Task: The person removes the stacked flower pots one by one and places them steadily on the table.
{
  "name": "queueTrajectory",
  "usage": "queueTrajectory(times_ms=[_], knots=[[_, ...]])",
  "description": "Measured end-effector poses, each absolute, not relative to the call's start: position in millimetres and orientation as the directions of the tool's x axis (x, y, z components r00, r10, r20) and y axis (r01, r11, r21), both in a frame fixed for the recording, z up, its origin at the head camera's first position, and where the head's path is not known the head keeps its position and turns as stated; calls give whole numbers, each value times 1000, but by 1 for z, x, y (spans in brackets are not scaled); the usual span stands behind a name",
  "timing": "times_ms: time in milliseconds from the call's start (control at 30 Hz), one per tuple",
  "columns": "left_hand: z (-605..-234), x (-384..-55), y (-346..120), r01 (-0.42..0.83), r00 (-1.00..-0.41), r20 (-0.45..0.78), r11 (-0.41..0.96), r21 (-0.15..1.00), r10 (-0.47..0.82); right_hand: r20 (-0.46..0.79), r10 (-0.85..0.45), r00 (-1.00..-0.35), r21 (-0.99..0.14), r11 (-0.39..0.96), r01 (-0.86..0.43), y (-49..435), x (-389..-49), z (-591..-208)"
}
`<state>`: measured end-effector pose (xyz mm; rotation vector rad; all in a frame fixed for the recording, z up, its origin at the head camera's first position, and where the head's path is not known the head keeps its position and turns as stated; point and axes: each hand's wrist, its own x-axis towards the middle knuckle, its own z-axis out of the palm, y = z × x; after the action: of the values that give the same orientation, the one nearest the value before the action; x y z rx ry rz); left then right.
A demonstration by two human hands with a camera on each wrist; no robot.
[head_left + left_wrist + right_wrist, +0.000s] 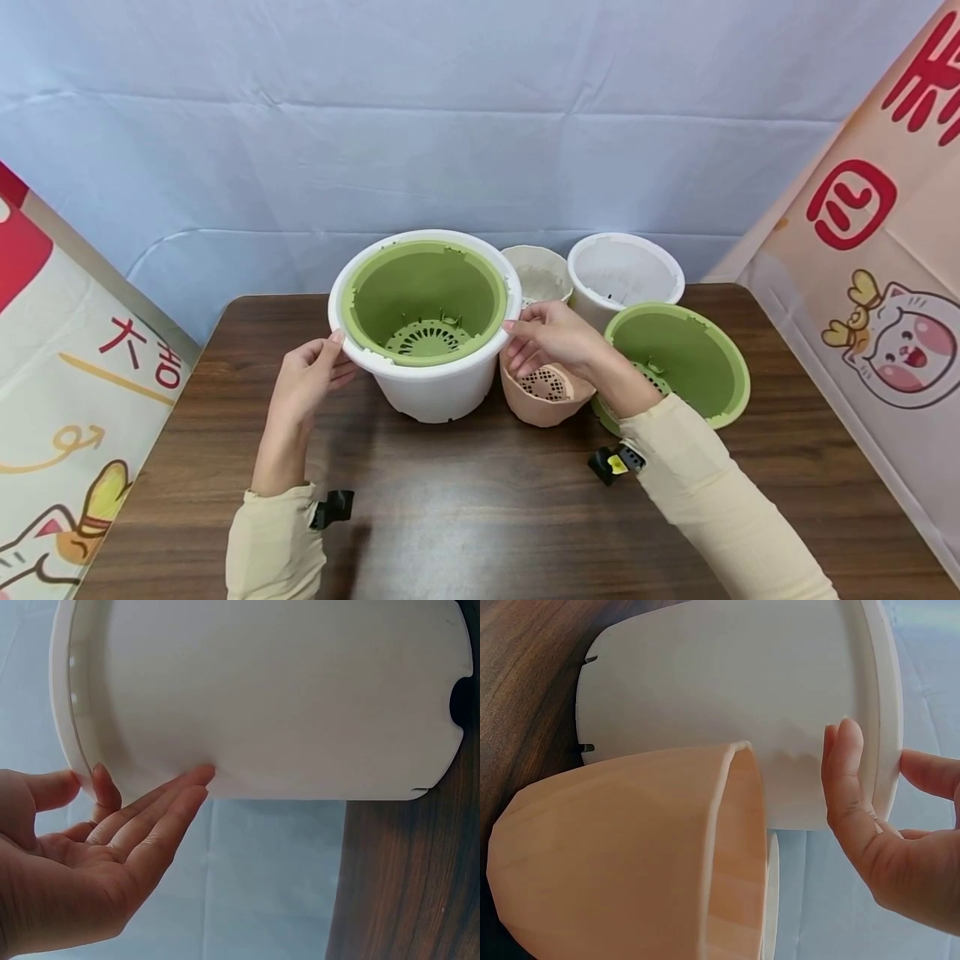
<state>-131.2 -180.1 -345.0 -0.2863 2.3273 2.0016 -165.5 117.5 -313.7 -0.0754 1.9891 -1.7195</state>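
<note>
A large white flowerpot stands upright on the table with a green slotted inner pot nested in it. My left hand pinches its rim at the left; in the left wrist view the thumb and index finger meet at the rim, and the other fingers reach along the outer wall. At the opposite side, my right hand holds the rim, thumb on top and fingers below it. Under the right hand sits a peach pot, close to the white pot's side, as the right wrist view also shows.
Behind the peach pot is a cream pot. A second white pot stands at the back right, and another green pot leans tilted near the right forearm. The brown table ends at a pale cloth backdrop.
</note>
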Motion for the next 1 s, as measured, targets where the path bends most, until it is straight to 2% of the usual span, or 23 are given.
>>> queueTrajectory(times_ms=[433, 700, 1000], knots=[[-345, -129, -180, -186, -978, -166, 177, 966, -124, -335, -365, -869, -939, 209, 275, 118, -167, -315], [-344, -126, -178, -162, -977, -101, 342, 926, -189, -350, -365, -862, -932, 223, 284, 118, -167, -315], [-339, -122, -176, -108, -967, 11, 448, 887, -254, -354, -365, -861, -930, 232, 284, 118, -167, -313]])
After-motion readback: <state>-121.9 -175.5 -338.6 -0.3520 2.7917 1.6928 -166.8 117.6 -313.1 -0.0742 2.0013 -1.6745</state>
